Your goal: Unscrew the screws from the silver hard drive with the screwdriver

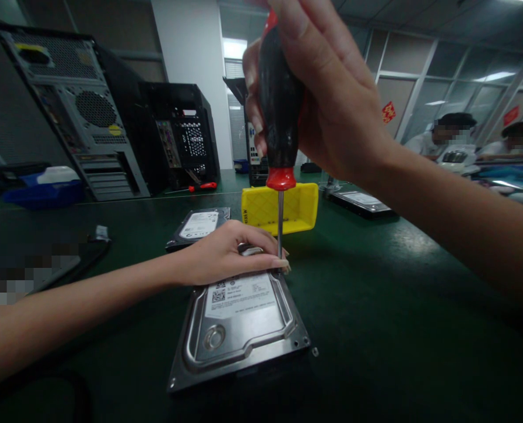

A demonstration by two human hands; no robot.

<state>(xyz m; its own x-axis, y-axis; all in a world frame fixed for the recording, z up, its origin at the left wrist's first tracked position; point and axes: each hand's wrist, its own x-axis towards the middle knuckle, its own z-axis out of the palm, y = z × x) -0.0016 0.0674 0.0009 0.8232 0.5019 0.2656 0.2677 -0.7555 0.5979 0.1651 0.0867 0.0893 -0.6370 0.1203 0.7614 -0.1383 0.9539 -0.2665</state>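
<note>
A silver hard drive (252,329) with a white label lies flat on the green table, its near end toward me. My left hand (226,252) rests across its far end, thumb and fingers closed on it, their tips beside the screwdriver's tip. Above it, my right hand (327,88) is wrapped round the black and red handle of a screwdriver (280,106). The shaft points straight down to the drive's far right corner. The screw under the tip is hidden by my left fingertips. By the drive's near right corner lies a tiny screw (315,352).
Behind the drive stands a yellow tray (305,205). Other hard drives lie at the back left (199,226) and right (362,200). Open computer cases (111,117) and a red-handled screwdriver (203,187) are farther back. A blue bin (45,194) sits left; other people (450,135) work at right.
</note>
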